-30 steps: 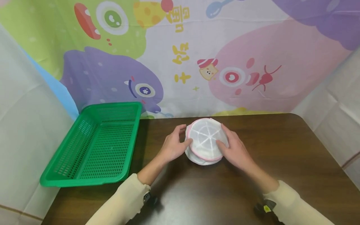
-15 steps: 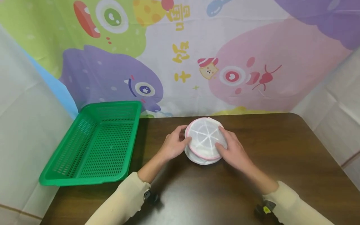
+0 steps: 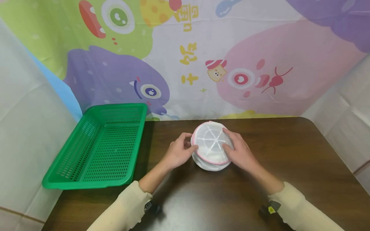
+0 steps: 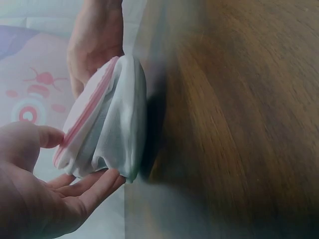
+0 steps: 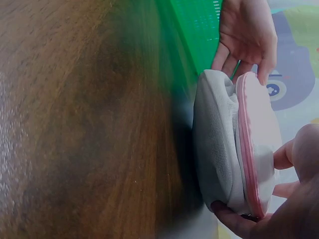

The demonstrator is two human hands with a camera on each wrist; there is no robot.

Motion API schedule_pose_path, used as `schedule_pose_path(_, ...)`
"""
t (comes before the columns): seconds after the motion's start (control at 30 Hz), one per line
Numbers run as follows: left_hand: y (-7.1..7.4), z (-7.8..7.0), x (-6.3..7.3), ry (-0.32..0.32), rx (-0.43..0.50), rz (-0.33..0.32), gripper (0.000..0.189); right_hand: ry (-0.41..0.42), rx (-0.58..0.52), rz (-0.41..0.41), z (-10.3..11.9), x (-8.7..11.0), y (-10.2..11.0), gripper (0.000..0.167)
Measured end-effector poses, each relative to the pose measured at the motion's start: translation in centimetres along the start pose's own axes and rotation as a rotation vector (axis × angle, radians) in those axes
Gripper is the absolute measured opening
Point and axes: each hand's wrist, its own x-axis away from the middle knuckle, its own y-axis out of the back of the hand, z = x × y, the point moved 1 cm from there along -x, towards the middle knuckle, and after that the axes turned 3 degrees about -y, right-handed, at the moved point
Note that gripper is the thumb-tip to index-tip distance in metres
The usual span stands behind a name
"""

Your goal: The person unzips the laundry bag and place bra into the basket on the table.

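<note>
A round white mesh laundry bag [image 3: 212, 144] with a pink zip around its top is at the middle of the table, flattened and puckered at the side. White spoke-like bands cross its top. My left hand [image 3: 178, 152] holds its left edge, thumb at the pink zip and fingers against the white side, as the left wrist view shows. On the right, my right hand [image 3: 241, 152] grips the bag, with fingertips on the top and another digit against the lower side in the right wrist view. Whether the bag's underside touches the table cannot be seen.
A green perforated plastic basket [image 3: 110, 150] stands to the left on the brown wooden table [image 3: 289, 154]. Behind the table hangs a cartoon-printed cloth [image 3: 185, 96]. Pale sheets [image 3: 344, 109] border both sides.
The bag has turned slightly counter-clockwise, its zip end shifting left along the back rim. My left fingers sit a little lower on its edge. The head view has shifted slightly.
</note>
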Motion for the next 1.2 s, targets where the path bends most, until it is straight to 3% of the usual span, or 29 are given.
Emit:
schedule_pose_path(0.23,0.1,0.1,-0.1,-0.027,-0.005,-0.044,0.049,-0.012,0.005,0.008,-0.3,-0.1,0.2,0.064)
schedule_pose_path(0.73,0.1,-0.3,-1.3,-0.13,0.114,-0.124,0.052,0.004,0.034,-0.041,0.0,1.8,1.2,0.064)
schedule_pose_path(1.2,-0.5,-0.5,-1.1,-0.128,0.121,-0.103,0.042,0.015,0.002,-0.042,-0.2,1.7,0.4,0.06)
